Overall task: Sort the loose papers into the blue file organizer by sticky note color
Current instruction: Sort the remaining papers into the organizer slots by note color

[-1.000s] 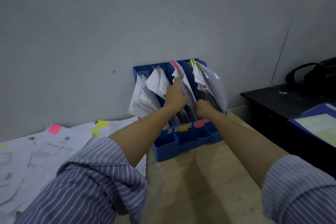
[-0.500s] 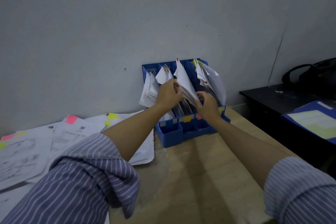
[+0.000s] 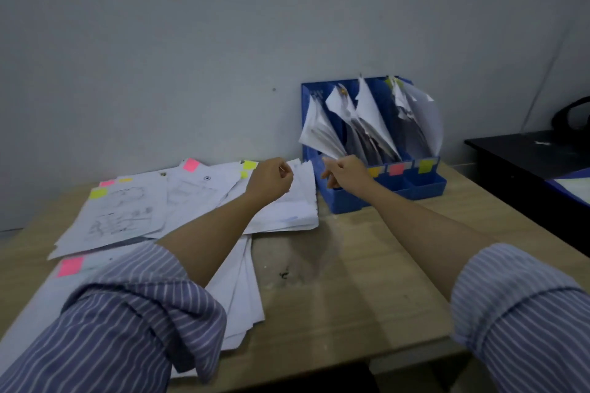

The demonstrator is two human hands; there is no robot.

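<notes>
The blue file organizer (image 3: 424,187) stands against the wall at the back of the wooden table (image 3: 351,281). Its slots hold leaning white sheets (image 3: 370,118), and its front carries orange, pink (image 3: 396,168) and yellow labels. Loose papers (image 3: 127,210) with pink (image 3: 191,165) and yellow (image 3: 98,193) sticky notes lie spread on the table's left side. My left hand (image 3: 269,180) hovers over the right edge of that pile, fingers loosely curled, holding nothing. My right hand (image 3: 346,171) hangs just in front of the organizer's left end, also loosely curled around nothing.
A black desk (image 3: 526,153) stands to the right, with a blue folder (image 3: 571,185) and a dark bag (image 3: 571,118) on it. The grey wall runs directly behind the organizer and the papers.
Both hands have let go of the sheets in the organizer and pulled back and down toward the table. The view has swung left, bringing the loose pile into sight.
</notes>
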